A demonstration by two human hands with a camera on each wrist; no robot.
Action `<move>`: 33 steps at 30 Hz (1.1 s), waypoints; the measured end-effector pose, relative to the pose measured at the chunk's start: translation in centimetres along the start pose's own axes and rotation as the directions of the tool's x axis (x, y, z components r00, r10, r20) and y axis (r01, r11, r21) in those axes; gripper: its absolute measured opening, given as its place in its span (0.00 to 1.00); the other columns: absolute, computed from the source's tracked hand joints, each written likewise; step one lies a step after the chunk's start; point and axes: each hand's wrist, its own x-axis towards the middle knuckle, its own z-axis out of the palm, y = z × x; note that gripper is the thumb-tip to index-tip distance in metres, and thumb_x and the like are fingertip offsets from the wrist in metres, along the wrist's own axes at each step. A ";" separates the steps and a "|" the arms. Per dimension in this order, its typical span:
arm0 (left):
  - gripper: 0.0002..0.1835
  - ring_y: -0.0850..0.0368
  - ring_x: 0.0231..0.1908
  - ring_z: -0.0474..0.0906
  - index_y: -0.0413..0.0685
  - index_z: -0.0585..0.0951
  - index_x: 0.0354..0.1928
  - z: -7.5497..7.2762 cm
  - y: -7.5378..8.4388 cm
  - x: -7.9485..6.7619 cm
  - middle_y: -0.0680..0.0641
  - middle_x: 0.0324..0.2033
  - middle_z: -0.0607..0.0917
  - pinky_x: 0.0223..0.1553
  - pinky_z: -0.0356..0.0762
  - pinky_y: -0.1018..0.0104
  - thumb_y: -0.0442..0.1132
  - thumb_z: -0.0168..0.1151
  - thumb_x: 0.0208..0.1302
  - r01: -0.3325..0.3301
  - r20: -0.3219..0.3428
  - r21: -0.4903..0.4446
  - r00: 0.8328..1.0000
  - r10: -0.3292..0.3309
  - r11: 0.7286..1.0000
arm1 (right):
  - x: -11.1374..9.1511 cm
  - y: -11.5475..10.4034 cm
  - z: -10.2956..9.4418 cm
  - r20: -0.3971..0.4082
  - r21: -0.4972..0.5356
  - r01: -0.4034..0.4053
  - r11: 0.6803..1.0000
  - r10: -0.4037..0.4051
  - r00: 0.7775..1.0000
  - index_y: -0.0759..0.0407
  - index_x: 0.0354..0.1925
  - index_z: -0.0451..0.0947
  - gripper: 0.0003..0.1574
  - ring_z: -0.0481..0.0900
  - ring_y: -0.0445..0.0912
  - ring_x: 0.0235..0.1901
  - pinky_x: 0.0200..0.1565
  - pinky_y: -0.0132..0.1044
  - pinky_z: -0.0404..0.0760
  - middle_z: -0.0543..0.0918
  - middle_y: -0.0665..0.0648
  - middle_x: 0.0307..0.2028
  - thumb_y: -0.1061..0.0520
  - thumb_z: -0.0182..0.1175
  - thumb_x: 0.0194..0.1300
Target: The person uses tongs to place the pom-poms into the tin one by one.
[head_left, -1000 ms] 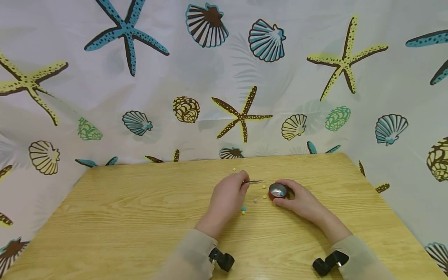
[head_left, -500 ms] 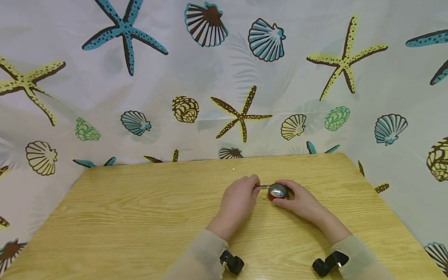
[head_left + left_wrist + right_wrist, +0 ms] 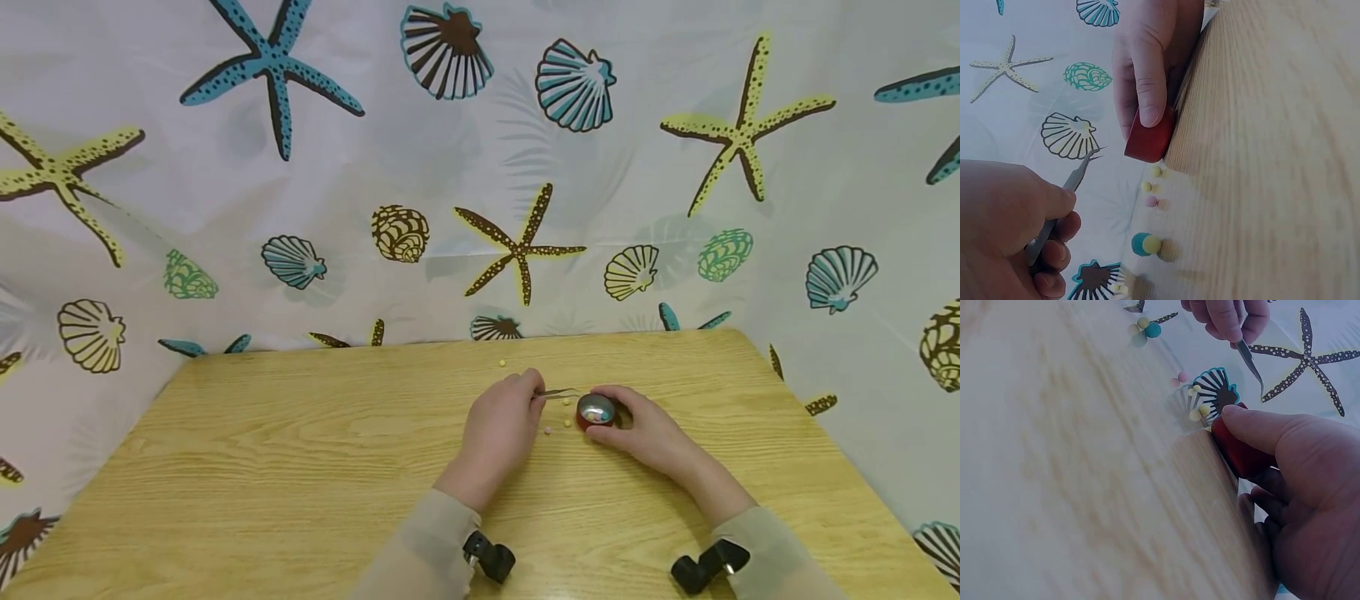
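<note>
My left hand (image 3: 501, 425) pinches a pair of curved-tip tweezers (image 3: 1074, 179). Their tips stand slightly apart with nothing between them, just left of a small red cup (image 3: 1149, 140) with a shiny silver inside. Thumb and fingers of my right hand (image 3: 654, 430) grip this cup from its right side, upright on the table. Several small coloured beads (image 3: 597, 417) lie in it. Between the hands are two yellow beads, one nearer (image 3: 567, 423), and a pink bead (image 3: 547, 431). A teal bead (image 3: 1140, 244) beside a yellow one shows in the left wrist view; my left hand hides them from the head view.
Another yellow bead (image 3: 502, 363) lies farther back on the wooden table (image 3: 300, 450). A cloth (image 3: 450, 167) printed with shells and starfish hangs behind the table and along both sides. Each sleeve carries a black wrist mount.
The tweezers went right to the cup's rim half a second ago and have since drawn back left. More beads, including a yellow one, now show inside the cup. My right hand has stayed put.
</note>
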 end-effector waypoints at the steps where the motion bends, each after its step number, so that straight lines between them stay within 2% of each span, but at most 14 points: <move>1: 0.03 0.56 0.32 0.80 0.51 0.83 0.49 -0.1 -0.2 0.0 0.53 0.34 0.84 0.34 0.79 0.59 0.41 0.67 0.82 0.000 -0.011 0.000 1.000 0.000 1.000 | 0.0 0.0 0.0 0.000 -0.001 -0.004 1.000 0.004 1.000 0.59 0.77 0.74 0.41 0.72 0.63 0.74 0.74 0.64 0.67 0.79 0.65 0.72 0.47 0.75 0.75; 7: 0.04 0.55 0.32 0.81 0.49 0.83 0.48 -0.5 -2.3 0.3 0.52 0.36 0.86 0.35 0.81 0.58 0.39 0.69 0.81 0.049 -0.070 -0.018 0.996 -0.050 0.999 | -0.1 0.1 0.1 0.006 0.010 -0.027 1.000 0.027 1.000 0.58 0.78 0.73 0.42 0.71 0.63 0.75 0.75 0.63 0.66 0.78 0.64 0.72 0.48 0.76 0.74; 13: 0.05 0.49 0.37 0.86 0.46 0.84 0.50 -1.4 -4.5 0.7 0.47 0.40 0.89 0.39 0.84 0.52 0.37 0.70 0.80 0.094 -0.115 -0.029 0.989 -0.097 0.995 | -0.2 0.3 0.0 0.009 0.025 -0.021 0.999 0.021 1.000 0.59 0.77 0.73 0.43 0.71 0.63 0.76 0.75 0.64 0.66 0.79 0.64 0.72 0.47 0.76 0.74; 21: 0.04 0.48 0.41 0.87 0.46 0.83 0.50 -1.7 -6.8 1.6 0.46 0.42 0.88 0.43 0.85 0.50 0.37 0.68 0.81 0.158 -0.101 -0.032 0.982 -0.161 0.987 | -0.2 0.3 -0.2 0.010 0.030 -0.012 0.999 0.012 1.000 0.59 0.78 0.73 0.43 0.71 0.63 0.76 0.75 0.64 0.66 0.79 0.64 0.72 0.45 0.75 0.75; 33: 0.04 0.47 0.39 0.86 0.45 0.83 0.50 -0.9 -8.3 2.3 0.45 0.41 0.88 0.42 0.85 0.49 0.37 0.67 0.82 0.188 -0.082 -0.036 0.978 -0.190 0.982 | 0.0 0.6 -0.1 0.009 0.032 -0.006 0.999 0.006 1.000 0.58 0.78 0.73 0.42 0.71 0.63 0.76 0.75 0.64 0.66 0.79 0.64 0.72 0.45 0.75 0.75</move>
